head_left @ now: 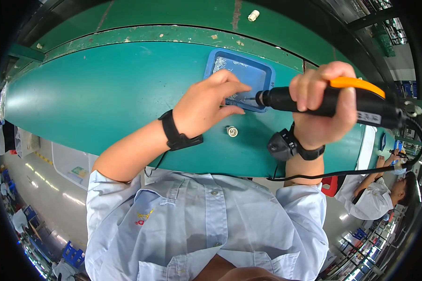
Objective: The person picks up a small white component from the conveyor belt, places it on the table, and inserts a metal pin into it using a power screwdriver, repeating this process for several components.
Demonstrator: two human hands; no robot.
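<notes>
My right hand [326,103] is wrapped round a black electric screwdriver [286,99] with an orange lever along its top. The tool lies nearly level, its thin bit pointing left over a blue tray [271,75]. Over the tray's near left part is my left hand [206,100], thumb and forefinger apart on either side of the space by the bit tip. I see nothing held between them. Small thin metal pieces, perhaps screws [219,64], lie in the tray. Just below my left hand, a small whitish round fitting [231,131] stands on the green table [103,93].
Another whitish fitting [253,15] lies on the green surface beyond the table's far ledge. The screwdriver's black cable [351,172] loops down at right and runs along the near edge. A translucent bin [70,164] is at lower left. A co-worker [373,196] works at far right.
</notes>
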